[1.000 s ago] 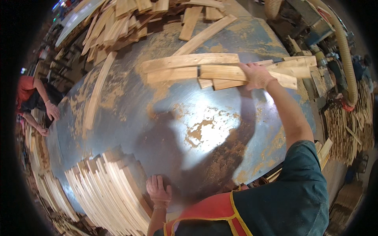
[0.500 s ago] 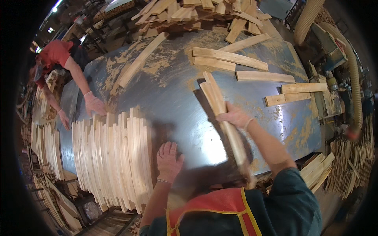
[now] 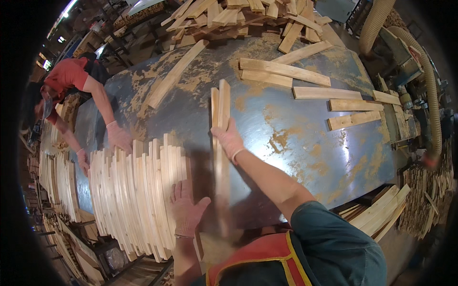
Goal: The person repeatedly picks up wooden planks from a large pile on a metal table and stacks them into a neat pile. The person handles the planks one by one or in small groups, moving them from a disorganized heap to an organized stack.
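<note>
My right hand (image 3: 229,138), in a thin pale glove, is closed around a pair of wooden slats (image 3: 222,112). They point away from me above the metal table, their near ends blurred by motion. To the left, my left hand (image 3: 187,209) is open, its fingers stretched out at the right side of a row of slats (image 3: 136,200). These slats are packed side by side on edge, their far ends uneven. A co-worker's gloved hand (image 3: 119,137) touches the far end of that row, and the co-worker's other hand (image 3: 83,161) is beside its left side.
Sawdust patches cover parts of the metal table (image 3: 267,186). Several loose slats (image 3: 327,93) lie at the far right, and one long slat (image 3: 176,76) lies far left. A wood pile (image 3: 238,19) rises at the back. Ribbed hoses (image 3: 431,95) hang beside a machine at right.
My right hand has swung the slats left, toward the row. My left hand has shifted left, against the row's side. Another slat has appeared by the machine at right.
</note>
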`<action>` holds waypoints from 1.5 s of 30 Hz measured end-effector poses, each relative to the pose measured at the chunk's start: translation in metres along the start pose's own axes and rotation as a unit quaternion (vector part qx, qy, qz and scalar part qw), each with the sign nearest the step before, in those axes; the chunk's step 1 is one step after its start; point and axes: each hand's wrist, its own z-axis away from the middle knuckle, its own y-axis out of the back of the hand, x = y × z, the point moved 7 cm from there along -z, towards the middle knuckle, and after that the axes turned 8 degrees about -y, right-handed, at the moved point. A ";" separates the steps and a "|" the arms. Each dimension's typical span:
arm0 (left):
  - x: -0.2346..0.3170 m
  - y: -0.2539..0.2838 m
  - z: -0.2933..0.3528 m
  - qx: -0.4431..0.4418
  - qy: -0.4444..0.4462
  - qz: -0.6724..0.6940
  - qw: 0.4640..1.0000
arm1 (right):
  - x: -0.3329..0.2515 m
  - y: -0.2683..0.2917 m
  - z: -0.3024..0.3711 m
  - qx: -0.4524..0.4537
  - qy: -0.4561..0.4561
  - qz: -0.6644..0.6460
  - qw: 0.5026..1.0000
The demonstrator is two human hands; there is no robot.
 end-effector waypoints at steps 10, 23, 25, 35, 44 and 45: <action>0.005 -0.052 0.003 -0.018 0.044 -0.158 0.986 | -0.005 0.026 0.035 -0.381 0.183 0.373 0.826; -0.005 -0.061 0.006 -0.009 0.050 -0.160 0.986 | -0.172 0.284 -0.347 -0.022 0.077 0.801 0.594; -0.004 -0.062 0.005 -0.005 0.040 -0.161 0.986 | -0.175 0.284 -0.350 -0.044 0.019 0.807 0.589; 0.004 -0.056 0.004 0.036 0.003 -0.186 0.982 | -0.118 0.286 -0.204 -0.156 0.091 0.795 0.579; -0.004 -0.058 0.010 0.092 -0.026 -0.176 0.980 | -0.099 0.228 -0.038 -0.204 0.310 0.791 0.485; -0.006 -0.058 0.010 0.084 -0.020 -0.167 0.982 | -0.077 0.241 -0.043 -0.195 0.300 0.788 0.501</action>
